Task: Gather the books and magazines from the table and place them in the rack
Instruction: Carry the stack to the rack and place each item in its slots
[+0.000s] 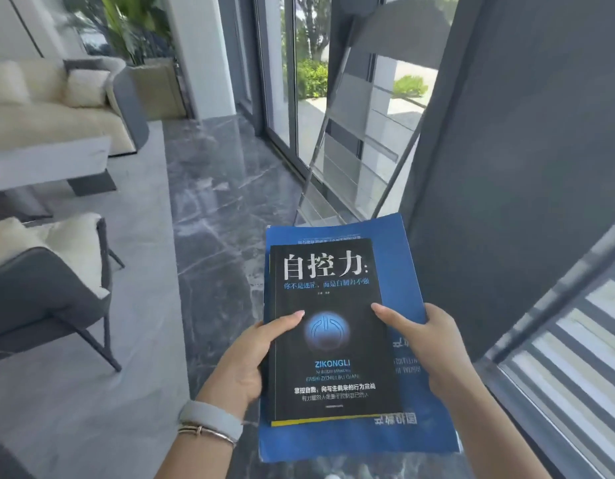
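A black book (330, 333) with white Chinese title lies on top of a larger blue magazine (399, 264), and I carry both as one stack in front of me. My left hand (254, 357) grips the stack's left edge, thumb on the black cover. My right hand (427, 344) holds the right edge, thumb also on the black book. The grey metal rack (365, 108) with slanted tiers leans ahead, just beyond the stack, by the glass wall. Its tiers look bare.
A dark grey pillar (506, 167) stands right of the rack. A grey armchair (47, 288) with cushions sits at left, a white low table (47, 160) and cream sofa (40, 108) farther back. Dark marble floor (223, 209) runs toward the rack.
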The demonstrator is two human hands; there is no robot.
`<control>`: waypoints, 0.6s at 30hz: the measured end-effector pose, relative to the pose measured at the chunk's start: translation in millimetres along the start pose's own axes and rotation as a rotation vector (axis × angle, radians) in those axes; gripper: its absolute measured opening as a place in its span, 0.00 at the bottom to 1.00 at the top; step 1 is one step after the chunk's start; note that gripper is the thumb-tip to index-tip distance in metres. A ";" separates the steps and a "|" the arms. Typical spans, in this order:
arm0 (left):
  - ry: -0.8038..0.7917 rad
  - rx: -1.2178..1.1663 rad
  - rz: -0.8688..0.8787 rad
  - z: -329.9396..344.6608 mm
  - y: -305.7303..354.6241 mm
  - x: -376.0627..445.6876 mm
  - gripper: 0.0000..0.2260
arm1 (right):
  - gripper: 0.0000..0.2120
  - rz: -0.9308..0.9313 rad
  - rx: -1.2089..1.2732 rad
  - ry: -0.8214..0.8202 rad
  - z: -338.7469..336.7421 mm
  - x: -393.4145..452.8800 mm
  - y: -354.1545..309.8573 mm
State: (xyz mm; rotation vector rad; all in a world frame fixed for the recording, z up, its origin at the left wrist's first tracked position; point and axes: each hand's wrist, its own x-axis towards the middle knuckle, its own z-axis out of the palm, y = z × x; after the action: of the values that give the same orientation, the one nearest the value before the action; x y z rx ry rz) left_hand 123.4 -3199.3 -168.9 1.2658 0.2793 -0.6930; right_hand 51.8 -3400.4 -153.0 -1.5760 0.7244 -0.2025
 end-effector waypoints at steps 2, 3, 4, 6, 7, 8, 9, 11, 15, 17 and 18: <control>0.022 -0.053 0.002 6.4 30.9 32.6 0.21 | 0.19 -0.021 -0.029 -0.037 14.5 49.3 -24.6; 0.024 -0.072 0.010 7.5 44.9 46.0 0.20 | 0.19 -0.038 -0.040 -0.055 23.4 68.8 -36.7; 0.027 -0.090 0.015 6.7 59.2 62.6 0.19 | 0.19 -0.055 -0.047 -0.079 33.7 93.6 -46.8; 0.038 -0.116 0.019 3.5 86.2 93.5 0.17 | 0.21 -0.095 -0.058 -0.098 55.6 135.1 -65.1; 0.047 -0.118 0.025 0.5 100.3 111.3 0.17 | 0.23 -0.124 -0.054 -0.105 69.1 155.6 -73.7; 0.055 -0.129 0.029 -3.1 114.1 130.9 0.18 | 0.27 -0.153 -0.039 -0.119 82.8 177.3 -80.1; 0.066 -0.138 0.031 -7.4 127.7 151.1 0.18 | 0.29 -0.182 -0.038 -0.138 96.6 197.2 -86.9; 0.087 -0.136 0.048 -19.3 154.3 195.0 0.20 | 0.28 -0.243 -0.043 -0.181 127.4 236.7 -97.7; 0.091 -0.137 0.069 -53.6 229.2 292.9 0.21 | 0.16 -0.293 -0.119 -0.204 200.9 332.2 -129.3; 0.073 -0.118 0.084 -66.2 269.5 332.8 0.22 | 0.08 -0.273 -0.177 -0.185 233.3 372.7 -150.7; 0.064 -0.109 0.094 -73.1 292.1 355.9 0.23 | 0.07 -0.264 -0.181 -0.182 251.1 396.0 -164.6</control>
State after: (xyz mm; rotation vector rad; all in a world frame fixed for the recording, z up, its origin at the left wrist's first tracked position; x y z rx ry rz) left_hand 589.5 -3206.4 -161.3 1.1909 0.3043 -0.5510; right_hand 548.5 -3415.4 -150.4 -1.8362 0.3999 -0.1871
